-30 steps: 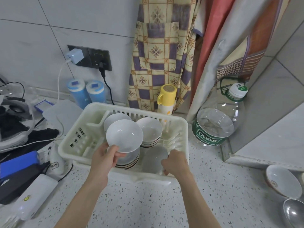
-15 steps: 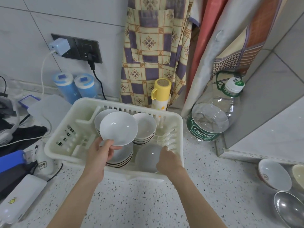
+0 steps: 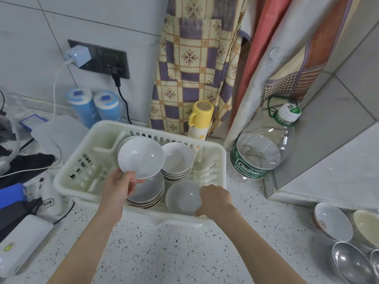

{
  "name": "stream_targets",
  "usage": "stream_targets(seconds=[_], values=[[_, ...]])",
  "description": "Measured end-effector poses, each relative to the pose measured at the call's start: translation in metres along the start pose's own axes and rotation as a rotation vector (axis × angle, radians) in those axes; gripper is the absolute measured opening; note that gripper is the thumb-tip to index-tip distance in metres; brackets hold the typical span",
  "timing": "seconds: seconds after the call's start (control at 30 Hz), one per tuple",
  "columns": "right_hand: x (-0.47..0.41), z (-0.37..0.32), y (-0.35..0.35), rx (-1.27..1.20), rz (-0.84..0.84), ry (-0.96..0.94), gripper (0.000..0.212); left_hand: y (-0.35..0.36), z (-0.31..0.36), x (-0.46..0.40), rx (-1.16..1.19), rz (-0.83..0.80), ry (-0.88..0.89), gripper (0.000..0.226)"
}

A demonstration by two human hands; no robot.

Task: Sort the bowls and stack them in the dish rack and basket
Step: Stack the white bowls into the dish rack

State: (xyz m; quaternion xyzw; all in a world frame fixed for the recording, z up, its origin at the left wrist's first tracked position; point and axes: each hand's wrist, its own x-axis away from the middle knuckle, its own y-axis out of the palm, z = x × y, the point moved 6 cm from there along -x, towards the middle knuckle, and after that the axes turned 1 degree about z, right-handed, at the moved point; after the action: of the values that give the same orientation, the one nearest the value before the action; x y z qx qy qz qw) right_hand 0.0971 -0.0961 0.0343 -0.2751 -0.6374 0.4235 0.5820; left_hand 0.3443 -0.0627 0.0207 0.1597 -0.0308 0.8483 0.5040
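A white bowl (image 3: 141, 157) is pinched at its near rim by the left hand (image 3: 119, 186) and held tilted above a bowl stack (image 3: 146, 194) in the dish rack (image 3: 67, 179). A second white bowl (image 3: 182, 196), sitting in the rack's near right part, is gripped at its rim by the right hand (image 3: 215, 199).

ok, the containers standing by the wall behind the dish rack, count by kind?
blue canisters: 2
yellow flask: 1
water bottle: 1
Total: 4
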Motion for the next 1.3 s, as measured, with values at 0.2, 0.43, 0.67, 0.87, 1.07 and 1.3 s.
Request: stream_targets(seconds=[0.2,0.43,0.67,0.87,1.07,1.3], values=[[-0.003,-0.012,0.011,0.068,0.050,-0.033,0.029,-0.002,-0.005,-0.001,0.007,-0.009,-0.015,0.019],[0.000,-0.014,0.009,0.006,0.142,-0.013,0.032,0.003,-0.005,0.000,-0.023,-0.054,-0.029,0.025],[0.004,-0.006,0.015,-0.173,0.155,0.037,0.022,0.004,0.000,0.009,-0.053,-0.061,-0.012,0.018],[0.011,-0.004,0.009,-0.258,0.166,0.034,0.024,0.020,0.006,0.025,-0.198,-0.131,-0.021,0.016],[0.021,0.033,-0.011,-1.007,0.409,0.083,0.034,0.046,0.006,0.041,-0.331,-0.268,-0.048,0.021],[0.025,0.034,-0.009,-1.105,0.283,0.004,0.017,0.068,-0.010,0.046,-0.376,-0.368,-0.156,0.014]])
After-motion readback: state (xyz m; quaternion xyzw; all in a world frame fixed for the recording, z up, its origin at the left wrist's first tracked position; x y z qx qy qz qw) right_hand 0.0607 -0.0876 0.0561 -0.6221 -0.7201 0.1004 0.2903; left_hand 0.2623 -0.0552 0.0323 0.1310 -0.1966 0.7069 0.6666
